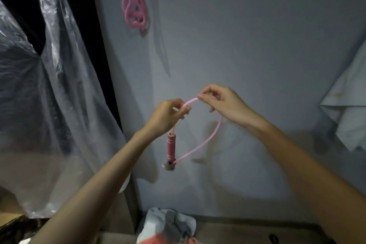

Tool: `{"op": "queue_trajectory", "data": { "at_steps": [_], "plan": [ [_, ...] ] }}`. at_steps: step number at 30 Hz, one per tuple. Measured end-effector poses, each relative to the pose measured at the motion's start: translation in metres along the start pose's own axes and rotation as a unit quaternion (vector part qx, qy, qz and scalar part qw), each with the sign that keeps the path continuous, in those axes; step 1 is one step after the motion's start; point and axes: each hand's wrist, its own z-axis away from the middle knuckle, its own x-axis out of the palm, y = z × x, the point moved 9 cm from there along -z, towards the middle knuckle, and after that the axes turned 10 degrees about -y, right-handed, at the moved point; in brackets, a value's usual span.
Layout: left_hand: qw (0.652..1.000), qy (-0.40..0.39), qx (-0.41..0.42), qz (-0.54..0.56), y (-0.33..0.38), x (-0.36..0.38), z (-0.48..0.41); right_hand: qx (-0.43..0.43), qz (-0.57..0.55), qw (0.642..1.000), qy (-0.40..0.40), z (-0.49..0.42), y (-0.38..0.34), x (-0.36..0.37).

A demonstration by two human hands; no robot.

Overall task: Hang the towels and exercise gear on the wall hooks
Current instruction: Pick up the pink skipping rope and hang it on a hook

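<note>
Your left hand (pixel 167 116) and right hand (pixel 224 104) each pinch the pink jump rope (pixel 207 140) in front of the wall (pixel 257 45). Its handle (pixel 171 147) hangs below the left hand. Pink gear (pixel 134 12) hangs at 11 o'clock. White towel (pixel 348 117) at 3, clothes pile (pixel 168 226) at 6, plastic sheet (pixel 49 85) at 9.

My left hand (pixel 166 117) and my right hand (pixel 223 105) are bare, and so are the wrists (pixel 250 122) behind them. Both forearms (pixel 103 174) are uncovered from the hands back to the lower edge of view, slender and smooth. A short, plain thumbnail (pixel 200 97) shows on my right hand. Blur softens the fingers (pixel 208 89) of both hands.
</note>
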Motion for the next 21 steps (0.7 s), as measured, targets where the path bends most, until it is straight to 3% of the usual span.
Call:
{"op": "queue_trajectory", "data": {
  "at_steps": [3, 8, 12, 15, 21],
  "plan": [
    [0.996, 0.029, -0.006, 0.088, -0.01, 0.003, -0.019, -0.013, 0.027, 0.999, -0.033, -0.031, 0.011, -0.016],
    [0.974, 0.057, -0.045, 0.216, -0.022, -0.014, -0.06, -0.008, 0.073, 0.997, 0.006, -0.069, 0.027, -0.057],
    [0.976, 0.057, -0.054, 0.204, -0.022, -0.036, -0.094, 0.002, 0.001, 1.0, 0.015, -0.095, 0.035, -0.085],
    [0.984, 0.053, -0.017, 0.167, -0.007, -0.056, -0.124, -0.024, -0.025, 0.998, 0.061, -0.118, 0.022, -0.102],
    [0.972, 0.086, 0.071, 0.205, 0.038, -0.115, -0.183, -0.093, 0.029, 0.981, 0.17, -0.179, -0.024, -0.137]
  ]
}}
